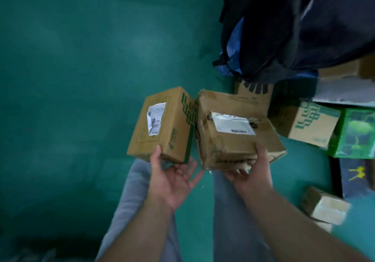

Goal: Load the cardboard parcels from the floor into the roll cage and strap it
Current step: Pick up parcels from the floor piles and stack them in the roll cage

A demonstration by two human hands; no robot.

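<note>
I have a parcel in each hand, both lifted off the floor [81, 59] above my knees. My left hand [174, 180] holds the left box [164, 123] at its near corner, thumb on the labelled face and fingers spread beneath. I judge that is a light hold that suits a small, firm carton. My right hand [249, 170] grips the right box [233, 127] with the thumb over the top edge and the fingers curled under. This box is crumpled and its tape is torn, so the support from below probably keeps the bottom from sagging. The two boxes touch along their inner sides, which steadies the pair.

Both are sealed, so I cannot tell what is in them. More parcels [310, 123] lie on the floor to my right, under a dark bag [284, 28]. The roll cage is not in view, so what it holds I cannot say.
</note>
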